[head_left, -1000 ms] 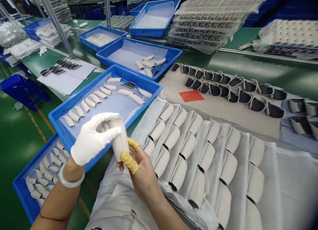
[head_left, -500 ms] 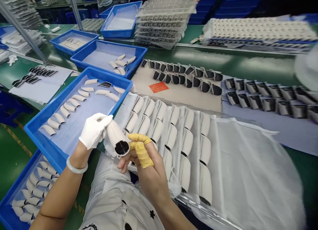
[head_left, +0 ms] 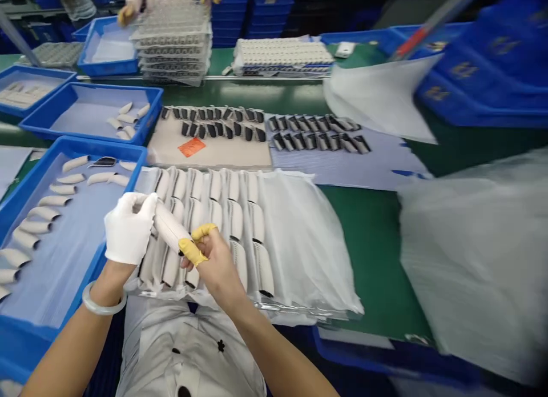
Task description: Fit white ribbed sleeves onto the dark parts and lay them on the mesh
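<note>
My left hand [head_left: 127,228], in a white glove, grips one end of a curved beige shell part [head_left: 170,228]. My right hand [head_left: 210,258], with yellow finger cots on thumb and forefinger, pinches the part's other end. Both hands hold it just above a clear bag of similar beige parts [head_left: 222,214] laid in rows in white wrapping. A blue tray [head_left: 47,237] to the left carries loose beige parts in a line.
A second blue tray [head_left: 88,118] with a few parts sits behind the first. Rows of dark parts [head_left: 257,128] lie on sheets beyond the bag. Stacked clear trays [head_left: 173,43] stand at the back, with another person's yellow-tipped hands there. A large plastic sheet [head_left: 475,254] lies at right.
The view has swung to the right. Both hands kept hold of the part and turned it, so its dark open end no longer faces the camera.
</note>
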Tool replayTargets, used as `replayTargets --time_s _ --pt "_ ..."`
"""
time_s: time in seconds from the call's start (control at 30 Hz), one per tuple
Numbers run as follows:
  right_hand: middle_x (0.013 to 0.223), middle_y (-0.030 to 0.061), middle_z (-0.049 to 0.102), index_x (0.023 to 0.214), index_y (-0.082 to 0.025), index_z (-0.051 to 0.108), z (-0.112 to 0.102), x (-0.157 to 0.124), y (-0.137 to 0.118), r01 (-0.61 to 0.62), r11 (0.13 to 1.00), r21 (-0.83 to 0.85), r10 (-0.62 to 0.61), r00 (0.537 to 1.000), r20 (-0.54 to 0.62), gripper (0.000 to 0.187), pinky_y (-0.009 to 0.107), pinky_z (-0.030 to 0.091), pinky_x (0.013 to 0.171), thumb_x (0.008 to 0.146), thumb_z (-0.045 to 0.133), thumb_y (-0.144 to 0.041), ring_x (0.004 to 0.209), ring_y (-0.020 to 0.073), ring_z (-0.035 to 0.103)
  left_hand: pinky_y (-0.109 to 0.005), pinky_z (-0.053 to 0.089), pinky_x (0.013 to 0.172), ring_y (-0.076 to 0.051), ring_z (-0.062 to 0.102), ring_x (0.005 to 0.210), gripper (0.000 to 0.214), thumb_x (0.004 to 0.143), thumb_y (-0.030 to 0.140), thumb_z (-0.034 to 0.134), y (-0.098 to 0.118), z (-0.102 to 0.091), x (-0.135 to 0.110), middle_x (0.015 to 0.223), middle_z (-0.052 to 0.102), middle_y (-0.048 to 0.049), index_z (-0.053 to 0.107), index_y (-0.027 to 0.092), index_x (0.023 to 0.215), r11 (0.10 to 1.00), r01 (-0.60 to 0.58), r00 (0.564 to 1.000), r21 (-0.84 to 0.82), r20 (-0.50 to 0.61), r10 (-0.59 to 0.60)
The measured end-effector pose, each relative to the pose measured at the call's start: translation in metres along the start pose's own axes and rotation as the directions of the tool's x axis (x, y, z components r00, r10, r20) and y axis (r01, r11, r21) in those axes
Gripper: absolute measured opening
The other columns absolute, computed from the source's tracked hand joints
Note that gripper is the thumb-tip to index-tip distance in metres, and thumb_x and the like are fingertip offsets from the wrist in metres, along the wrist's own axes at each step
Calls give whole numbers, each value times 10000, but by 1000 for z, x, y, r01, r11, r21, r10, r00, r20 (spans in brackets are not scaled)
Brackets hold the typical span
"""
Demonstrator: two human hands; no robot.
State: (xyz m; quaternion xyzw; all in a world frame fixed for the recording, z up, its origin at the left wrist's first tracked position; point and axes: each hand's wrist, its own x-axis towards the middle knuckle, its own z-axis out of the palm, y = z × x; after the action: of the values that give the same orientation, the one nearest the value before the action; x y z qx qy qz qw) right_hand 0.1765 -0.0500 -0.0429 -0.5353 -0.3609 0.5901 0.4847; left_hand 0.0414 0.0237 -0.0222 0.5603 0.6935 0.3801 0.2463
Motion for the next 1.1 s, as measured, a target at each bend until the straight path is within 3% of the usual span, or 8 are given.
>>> replayTargets --time_s 0.07,0.13,0.23,0.33,0.5,0.63,0.9,1.1 --pt "686 -37 549 817 -219 396 -24 5 4 56 989 -140 -64 997 -53 238 267 472 536 797 583 -366 575 134 603 -261 445 633 -136 561 590 238 801 409 570 13 16 2 691 621 1 638 183 832 981 -181 983 68 39 179" --pt "699 -24 555 833 -219 402 -51 7 8 83 960 -268 -127 980 -152 227 289 475 570 790 575 -360 612 153 605 -286 451 737 -167 596 712 209 813 372 564 27 38 9 766 640 -20 658 186 823 921 -385 913 63 175 369" --pt "673 -20 547 863 -217 415 -92 9 11 67 907 -416 -210 928 -307 242 314 455 602 775 588 -362 629 175 583 -323 446 791 -205 587 814 169 788 308 600 49 82 27 793 630 -45 680 175 719 771 -637 701 15 427 571" --pt "663 -7 566 876 -210 434 -128 14 13 47 833 -551 -298 878 -375 230 325 453 605 784 572 -369 614 187 575 -366 438 820 -221 564 837 166 765 287 633 70 138 46 792 626 -51 708 177 666 668 -743 526 -28 594 609" --pt "824 79 648 1007 -172 492 -173 33 17 27 690 -723 -425 824 -374 286 354 495 638 849 510 -410 686 213 614 -365 441 832 -238 540 959 139 740 314 669 94 228 65 935 642 -47 750 203 715 663 -746 504 -57 603 618" --pt "1008 156 618 1080 -144 539 -195 51 25 10 526 -851 -519 796 -311 289 400 498 695 906 416 -339 782 244 606 -348 430 882 -237 512 1063 150 754 324 660 92 271 76 1047 637 -32 753 218 701 664 -746 495 -51 624 604" --pt "896 133 596 1104 -144 617 -205 87 41 -10 190 -982 -558 822 -117 331 383 463 728 891 366 -119 848 265 536 -424 397 918 -279 493 1115 177 793 328 622 81 288 77 1186 599 -68 753 209 807 599 -801 430 -2 693 578" --pt "883 176 606 995 -95 647 -205 99 35 13 27 -1000 -521 853 -3 295 396 435 705 856 390 -137 826 293 524 -427 413 867 -298 517 1079 189 808 247 586 95 244 70 1123 613 -128 727 182 915 483 -876 351 13 704 618"
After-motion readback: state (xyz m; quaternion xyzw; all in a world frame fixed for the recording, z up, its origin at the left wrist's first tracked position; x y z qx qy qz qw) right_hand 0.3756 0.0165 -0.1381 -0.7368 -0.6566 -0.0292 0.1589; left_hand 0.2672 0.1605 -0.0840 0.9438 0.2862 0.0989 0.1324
